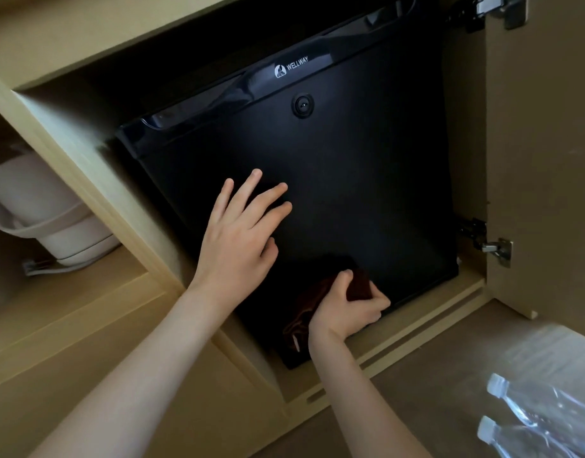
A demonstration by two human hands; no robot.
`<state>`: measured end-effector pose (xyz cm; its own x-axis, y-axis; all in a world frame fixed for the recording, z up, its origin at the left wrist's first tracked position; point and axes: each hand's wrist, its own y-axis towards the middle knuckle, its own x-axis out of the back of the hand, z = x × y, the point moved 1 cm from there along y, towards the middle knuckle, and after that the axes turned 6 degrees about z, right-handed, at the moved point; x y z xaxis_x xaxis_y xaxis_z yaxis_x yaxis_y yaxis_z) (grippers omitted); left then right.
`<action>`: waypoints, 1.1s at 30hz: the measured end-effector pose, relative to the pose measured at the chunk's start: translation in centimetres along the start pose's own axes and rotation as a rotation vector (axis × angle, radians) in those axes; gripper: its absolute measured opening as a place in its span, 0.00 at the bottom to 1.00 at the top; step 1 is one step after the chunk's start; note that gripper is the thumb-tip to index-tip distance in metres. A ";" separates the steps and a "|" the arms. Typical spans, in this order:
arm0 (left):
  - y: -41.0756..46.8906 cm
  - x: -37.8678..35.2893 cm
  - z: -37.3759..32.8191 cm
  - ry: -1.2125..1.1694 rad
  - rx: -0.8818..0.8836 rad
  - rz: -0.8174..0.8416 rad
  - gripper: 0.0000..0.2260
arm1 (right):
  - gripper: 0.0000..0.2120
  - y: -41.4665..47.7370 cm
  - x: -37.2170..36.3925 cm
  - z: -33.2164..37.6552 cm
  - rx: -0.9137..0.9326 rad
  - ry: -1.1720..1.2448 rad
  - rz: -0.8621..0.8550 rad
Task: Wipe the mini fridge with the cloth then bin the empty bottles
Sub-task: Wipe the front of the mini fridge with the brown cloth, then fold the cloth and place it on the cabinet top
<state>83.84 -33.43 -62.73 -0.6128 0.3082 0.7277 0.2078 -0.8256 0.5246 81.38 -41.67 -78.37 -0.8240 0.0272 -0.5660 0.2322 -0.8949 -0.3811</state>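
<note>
A black mini fridge (367, 180) with a closed door sits inside a wooden cabinet. My left hand (241, 233) lies flat on the door's lower left part, fingers spread, holding nothing. Near the door's bottom edge my right hand (347, 309) grips a dark brown cloth (304, 309) pressed against the door. Two clear plastic bottles (529, 421) with white caps lie at the bottom right, beside a clear plastic bag (549, 358).
The open cabinet door (542, 160) stands at the right with two metal hinges. A white kettle (43, 213) stands in the left compartment, behind a wooden divider (96, 180). The cabinet's bottom ledge (417, 332) runs under the fridge.
</note>
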 end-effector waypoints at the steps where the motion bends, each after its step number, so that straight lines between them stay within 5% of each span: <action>1: 0.1 -0.3 -0.3 -0.001 0.005 -0.028 0.22 | 0.17 0.2 0.3 -0.1 -0.008 -0.004 0.001; 9: 0.5 -3.3 -3.9 -0.092 0.179 -0.263 0.12 | 0.09 1.7 2.9 4.2 0.293 -0.121 0.238; 19: -6.0 -1.5 -9.8 -0.376 0.278 0.245 0.14 | 0.11 0.5 8.9 10.5 0.486 -0.553 0.512; 25: -6.5 9.8 -9.4 -0.487 0.339 0.438 0.14 | 0.13 -4.9 9.4 20.0 0.398 -0.836 0.631; 33: 3.4 34.3 -4.0 -0.653 0.452 0.555 0.16 | 0.15 -18.1 2.0 43.0 0.348 -1.117 0.778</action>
<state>60.50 -27.56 -37.69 0.1773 0.2438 0.9535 0.6971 -0.7150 0.0533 53.35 -44.55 -41.19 -0.5540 -0.7362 0.3889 0.8101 -0.5843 0.0480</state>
